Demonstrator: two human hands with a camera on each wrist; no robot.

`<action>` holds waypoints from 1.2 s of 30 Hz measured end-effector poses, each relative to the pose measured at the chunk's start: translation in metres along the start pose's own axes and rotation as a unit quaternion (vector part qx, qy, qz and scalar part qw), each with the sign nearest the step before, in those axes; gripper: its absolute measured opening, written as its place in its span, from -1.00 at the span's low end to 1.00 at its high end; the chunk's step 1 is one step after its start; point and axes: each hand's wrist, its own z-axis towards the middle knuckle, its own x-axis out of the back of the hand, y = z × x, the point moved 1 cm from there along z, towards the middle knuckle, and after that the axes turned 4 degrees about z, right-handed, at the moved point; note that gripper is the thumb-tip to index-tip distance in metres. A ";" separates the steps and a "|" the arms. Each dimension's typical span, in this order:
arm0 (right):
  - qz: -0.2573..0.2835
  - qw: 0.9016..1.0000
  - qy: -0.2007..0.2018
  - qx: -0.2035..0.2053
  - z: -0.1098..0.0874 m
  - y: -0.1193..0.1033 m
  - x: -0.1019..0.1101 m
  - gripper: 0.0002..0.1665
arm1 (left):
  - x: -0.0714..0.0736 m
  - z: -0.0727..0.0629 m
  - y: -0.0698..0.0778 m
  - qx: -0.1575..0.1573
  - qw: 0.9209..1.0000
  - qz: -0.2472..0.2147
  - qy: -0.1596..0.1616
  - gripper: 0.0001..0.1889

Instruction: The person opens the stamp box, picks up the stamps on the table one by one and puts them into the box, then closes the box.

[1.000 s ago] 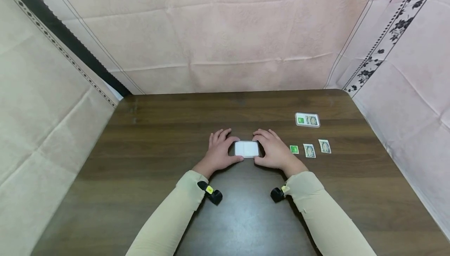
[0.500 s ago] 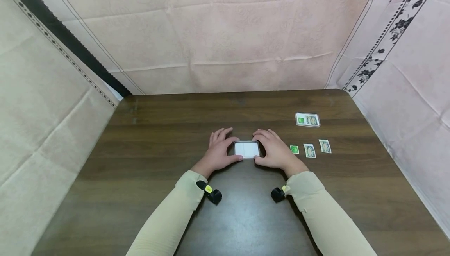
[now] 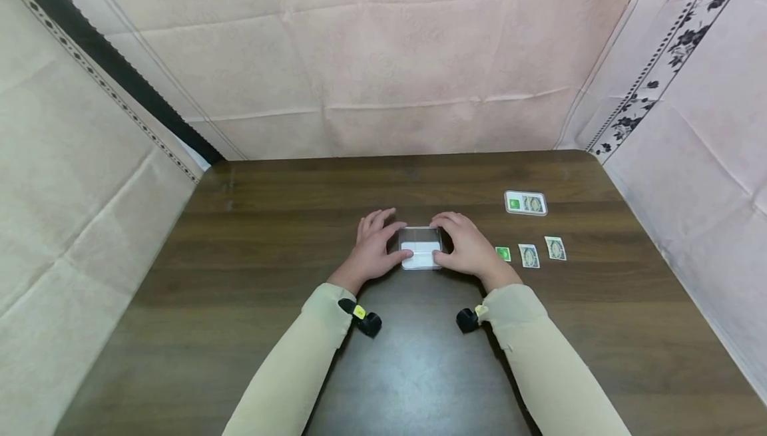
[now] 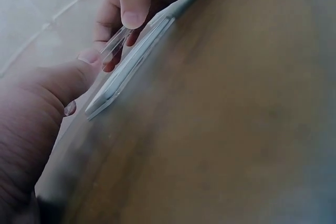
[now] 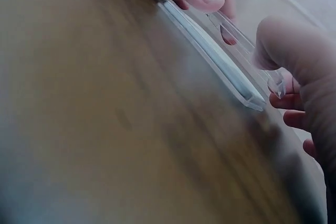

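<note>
A clear plastic lid (image 3: 421, 234) is held between both hands, over a shallow clear case base with a white insert (image 3: 421, 260) on the table. My left hand (image 3: 373, 249) pinches the lid's left end, and the right hand (image 3: 469, 248) pinches its right end. In the left wrist view a gap shows between the lid (image 4: 115, 43) and the white-filled base (image 4: 128, 72). From the right wrist, the thumb (image 5: 270, 48) is at the lid's near end, above the base (image 5: 215, 56). Some fingers are hidden behind the lid.
Right of the right hand lie a small green stamp (image 3: 503, 253) and two pale portrait stamps (image 3: 529, 256). Farther back is a flat case (image 3: 525, 203) showing a green stamp and portrait stamps. Pale cloth (image 3: 371, 56) hangs behind the wooden table (image 3: 269, 210).
Both hands have raised the clear lid off the base. It sat over the white insert before; now it shows higher and farther back, with the base left on the table.
</note>
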 end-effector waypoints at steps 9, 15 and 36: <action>0.025 0.999 -0.003 -0.045 0.018 0.007 -0.001 -0.34 | 0.002 0.017 -0.008 0.023 1.000 0.007 -0.001 -0.35; 0.039 0.998 0.001 -0.051 0.024 0.013 0.000 -0.37 | 0.003 0.027 -0.010 0.044 0.998 0.026 -0.022 -0.35; -0.023 0.996 0.019 -0.089 0.030 0.015 -0.002 -0.26 | -0.003 0.038 -0.008 0.103 0.990 0.092 -0.029 -0.31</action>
